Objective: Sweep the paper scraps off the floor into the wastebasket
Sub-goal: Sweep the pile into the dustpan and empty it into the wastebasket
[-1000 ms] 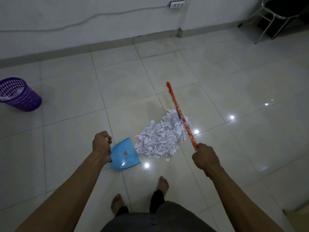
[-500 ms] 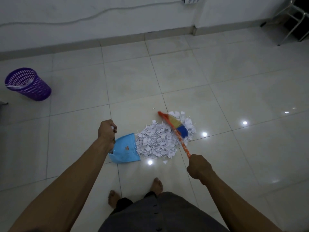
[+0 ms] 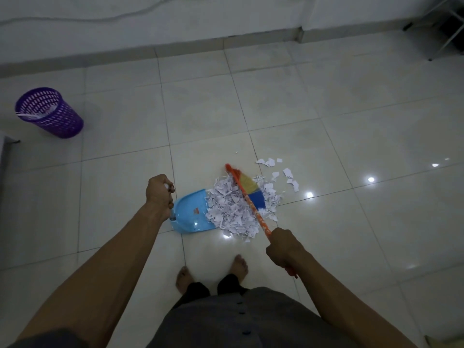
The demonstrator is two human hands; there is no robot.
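A pile of white paper scraps [image 3: 232, 210] lies on the tiled floor just ahead of my bare feet. A blue dustpan [image 3: 190, 213] rests on the floor at the pile's left edge, its mouth touching the scraps; my left hand [image 3: 159, 193] grips its upright handle. My right hand [image 3: 283, 248] is closed on the orange broom handle [image 3: 251, 205], and the yellow and blue bristles [image 3: 252, 189] press into the pile's right side. A few loose scraps [image 3: 278, 169] lie scattered to the right. The purple wastebasket [image 3: 49, 113] stands far left.
A white wall with a baseboard [image 3: 175, 47] runs along the back, a cable trailing on it. Metal chair legs [image 3: 444, 33] stand at the back right. A grey edge of some object [image 3: 3, 151] shows at the far left, next to the wastebasket.
The broom came down from a raised position onto the pile and pushed scraps left against the dustpan; a few pieces were left behind on the right. The view shifted right and down.
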